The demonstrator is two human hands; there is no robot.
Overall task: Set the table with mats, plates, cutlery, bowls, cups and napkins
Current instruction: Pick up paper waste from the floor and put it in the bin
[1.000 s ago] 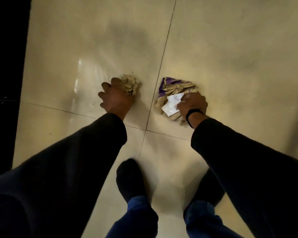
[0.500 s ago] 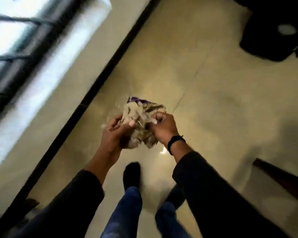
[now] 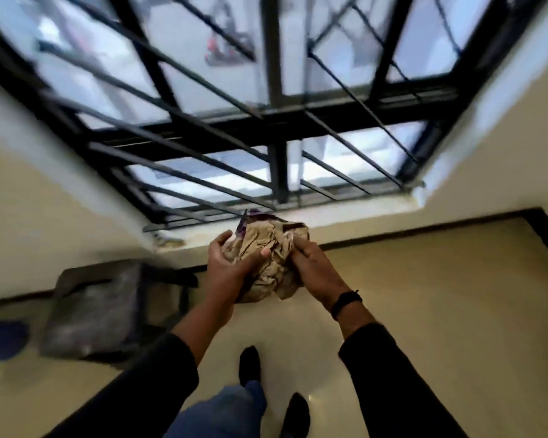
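Crumpled paper wad carried between both hands, in front of the window.

The left hand (image 3: pixel 227 268) cups the brown paper wad (image 3: pixel 266 257) from its left side, fingers curled on it; the right hand (image 3: pixel 312 268) pinches its right edge. The wad sits squarely between them, equally near both, above the floor (image 3: pixel 440 295); no table is visible.

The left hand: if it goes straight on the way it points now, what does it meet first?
Probably the window sill, beyond the crumpled paper that the left hand grips; depth is unclear.
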